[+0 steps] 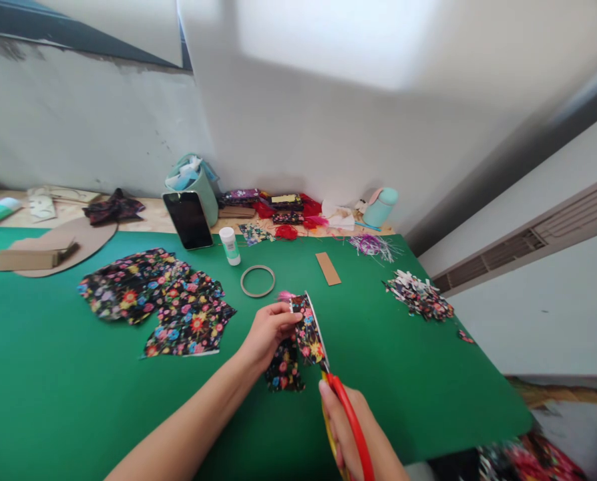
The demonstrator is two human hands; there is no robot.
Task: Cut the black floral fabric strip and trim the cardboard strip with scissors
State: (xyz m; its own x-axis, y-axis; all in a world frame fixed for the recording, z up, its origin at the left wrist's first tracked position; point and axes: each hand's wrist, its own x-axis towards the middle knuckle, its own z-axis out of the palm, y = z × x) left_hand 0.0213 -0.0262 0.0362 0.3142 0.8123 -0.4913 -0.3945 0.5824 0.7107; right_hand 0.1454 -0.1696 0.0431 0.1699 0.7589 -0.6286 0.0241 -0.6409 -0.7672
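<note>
My left hand (273,329) pinches a strip of black floral fabric (307,334) near its upper end, above the green table. Scissors (351,414) with red and yellow handles are in my right hand (351,434), which is wrapped round the grips. Their blades lie along the right edge of the strip and point away from me. Below my left hand a second piece of floral fabric (284,371) lies on the table, partly covered by the hand. A bit of pink feathery material (286,295) shows just beyond my fingertips.
Larger floral fabric pieces (188,307) lie at left. Farther back are a phone (187,219) leaning on a teal container (206,194), a glue stick (230,246), a grey ring (257,281) and a cardboard strip (328,268). Fabric scraps (419,294) are heaped near the right edge.
</note>
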